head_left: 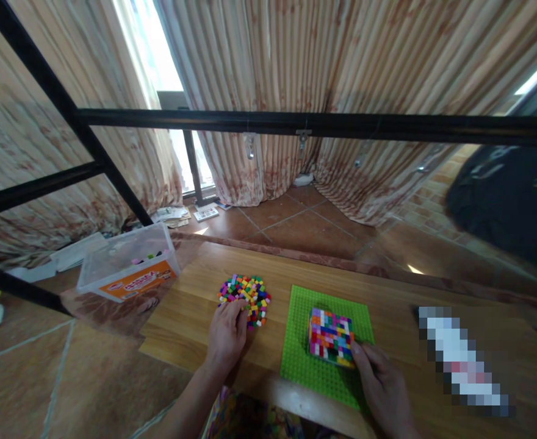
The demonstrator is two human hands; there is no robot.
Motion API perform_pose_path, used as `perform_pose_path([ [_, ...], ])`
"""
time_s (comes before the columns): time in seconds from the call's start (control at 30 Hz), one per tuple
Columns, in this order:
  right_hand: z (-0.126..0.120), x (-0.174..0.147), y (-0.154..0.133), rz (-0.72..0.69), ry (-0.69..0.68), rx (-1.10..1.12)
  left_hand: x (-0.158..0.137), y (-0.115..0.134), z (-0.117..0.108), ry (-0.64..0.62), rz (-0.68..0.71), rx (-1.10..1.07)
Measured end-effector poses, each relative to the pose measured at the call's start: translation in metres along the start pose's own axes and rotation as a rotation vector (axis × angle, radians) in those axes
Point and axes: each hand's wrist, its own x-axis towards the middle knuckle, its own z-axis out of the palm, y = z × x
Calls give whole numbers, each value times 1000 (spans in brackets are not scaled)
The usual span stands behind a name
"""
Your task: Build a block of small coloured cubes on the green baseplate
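A loose pile of small multicoloured building bricks point(257, 299) lies on the wooden table. My left hand point(228, 329) is at the near edge of the pile, fingers pinched together; what is between the fingertips, if anything, is too small to make out. To the right, a green baseplate point(298, 317) bears a squarish block of building bricks point(330, 332), its top a patchwork of colours with a dark gap near its front side. My right hand point(382, 378) grips the block's right front corner, thumb against its side; the other fingers are partly hidden.
A clear plastic box point(129, 262) with an orange label and a few bricks inside stands left of the table point(181, 323). A blurred-out pale object point(465, 360) lies at the table's right. Black metal bars point(268, 121) cross beyond, before striped curtains point(268, 73).
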Motion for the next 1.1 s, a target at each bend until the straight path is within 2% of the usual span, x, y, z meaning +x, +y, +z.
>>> perform_pose_path([
  [0.23, 0, -1, 1, -4, 15, -6, -1, 2, -3, 28, -10, -69],
  [0.4, 1, -1, -1, -15, 12, -3, -5, 21, -10, -11, -89, -191],
  [0.53, 2, -1, -2, -31, 28, 10, -10, 50, -10, -68, -11, -296],
  [0.63, 2, 0, -3, -32, 30, 9, -16, 74, -5, -208, 69, -313],
  [0.73, 2, 0, -4, -15, 32, 5, -20, 91, 4, -260, 131, -344],
  [0.83, 2, 0, -5, -26, 25, 19, -21, 98, 14, -266, 175, -357],
  [1.1, 3, 0, -6, -28, 27, 27, -13, 108, 25, -288, 142, -318],
])
